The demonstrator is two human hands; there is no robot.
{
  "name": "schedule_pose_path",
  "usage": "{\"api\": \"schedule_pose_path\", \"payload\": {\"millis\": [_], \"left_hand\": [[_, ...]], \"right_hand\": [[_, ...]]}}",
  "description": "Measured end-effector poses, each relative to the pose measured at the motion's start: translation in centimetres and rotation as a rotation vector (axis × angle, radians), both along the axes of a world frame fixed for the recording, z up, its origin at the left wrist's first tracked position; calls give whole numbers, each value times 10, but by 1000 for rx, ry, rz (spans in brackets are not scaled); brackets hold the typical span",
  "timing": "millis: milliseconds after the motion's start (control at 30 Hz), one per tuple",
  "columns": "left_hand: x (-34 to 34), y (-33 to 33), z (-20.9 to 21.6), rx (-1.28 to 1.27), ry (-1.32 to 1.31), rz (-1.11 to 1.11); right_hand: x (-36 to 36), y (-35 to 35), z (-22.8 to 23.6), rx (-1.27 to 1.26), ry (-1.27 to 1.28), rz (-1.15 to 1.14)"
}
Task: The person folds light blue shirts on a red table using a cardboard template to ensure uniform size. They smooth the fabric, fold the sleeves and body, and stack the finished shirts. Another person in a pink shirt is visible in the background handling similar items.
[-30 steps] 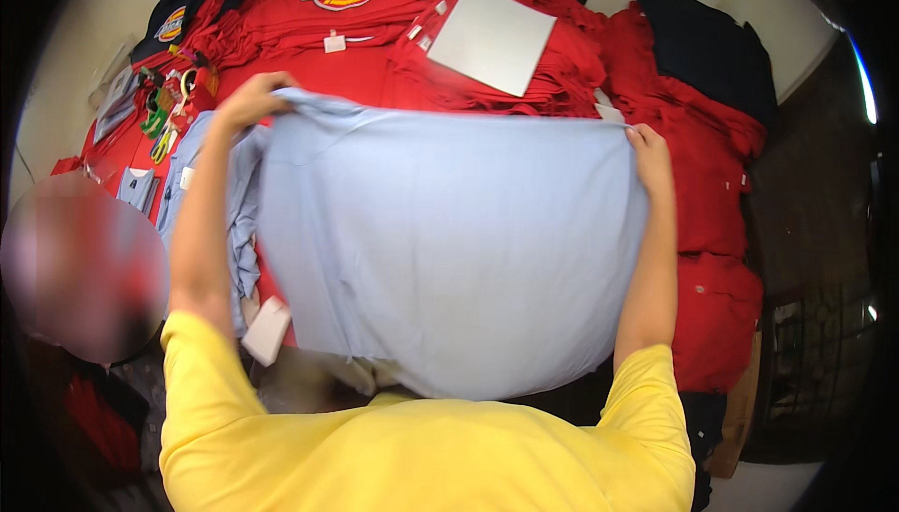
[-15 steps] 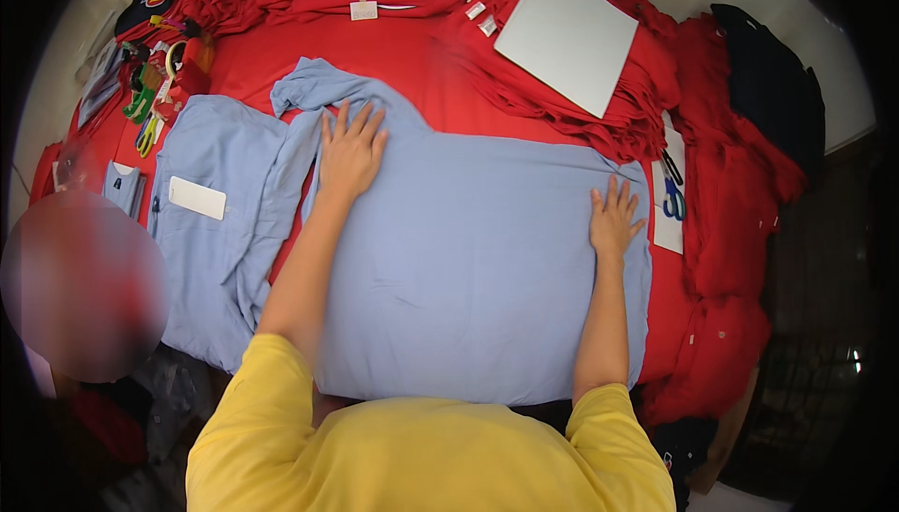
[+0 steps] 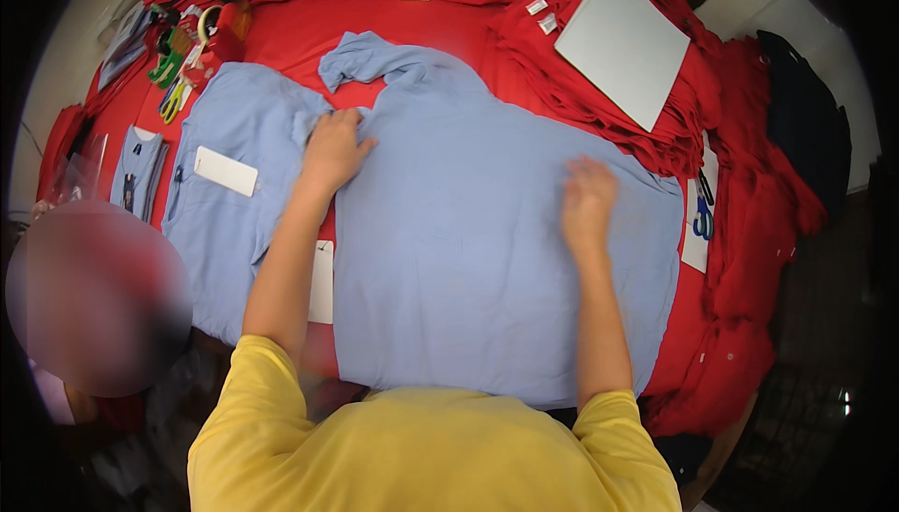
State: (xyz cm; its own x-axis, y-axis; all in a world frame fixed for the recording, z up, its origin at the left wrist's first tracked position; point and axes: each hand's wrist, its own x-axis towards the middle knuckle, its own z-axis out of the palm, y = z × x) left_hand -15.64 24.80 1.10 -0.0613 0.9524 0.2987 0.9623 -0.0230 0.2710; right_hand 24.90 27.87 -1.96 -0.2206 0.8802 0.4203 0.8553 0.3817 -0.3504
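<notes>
A light blue shirt (image 3: 449, 259) lies spread in front of me, with one short sleeve (image 3: 361, 55) pointing to the far left. At its left edge, just below that sleeve, my left hand (image 3: 335, 148) has its fingers bent in and closed on the cloth. My right hand (image 3: 590, 198) is over the right part of the shirt, blurred by motion. Its fingers look partly curled, but their hold is unclear. Beside my left forearm lies a second light blue garment (image 3: 234, 118), loosely folded, with a blank-looking white tag (image 3: 226, 171) on it.
Red cloth (image 3: 290, 34) covers the table. White card sheets (image 3: 626, 48) rest on a red garment stack (image 3: 524, 62). Blue-handled scissors (image 3: 702, 217) lie at right, yellow-handled scissors (image 3: 172, 104) near a tape dispenser (image 3: 225, 39) at left. A blurred person (image 3: 98, 296) is at left.
My left hand has gone from lying flat to curled at the shirt's edge. My right hand has left the right edge and moved inward. A white tag now shows beside my left forearm.
</notes>
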Motion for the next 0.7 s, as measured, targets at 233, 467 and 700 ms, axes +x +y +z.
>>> {"api": "schedule_pose_path", "payload": {"millis": [233,467,700], "left_hand": [[-14,11,18,-106,-635,40],[-45,3,-18,296,43,-199],[-24,9,-11,237,86,-36]], "right_hand": [[-175,19,11,-24,-188,295],[-166,32,-6,98,-337,284],[-164,37,-12,82,-341,284]]}}
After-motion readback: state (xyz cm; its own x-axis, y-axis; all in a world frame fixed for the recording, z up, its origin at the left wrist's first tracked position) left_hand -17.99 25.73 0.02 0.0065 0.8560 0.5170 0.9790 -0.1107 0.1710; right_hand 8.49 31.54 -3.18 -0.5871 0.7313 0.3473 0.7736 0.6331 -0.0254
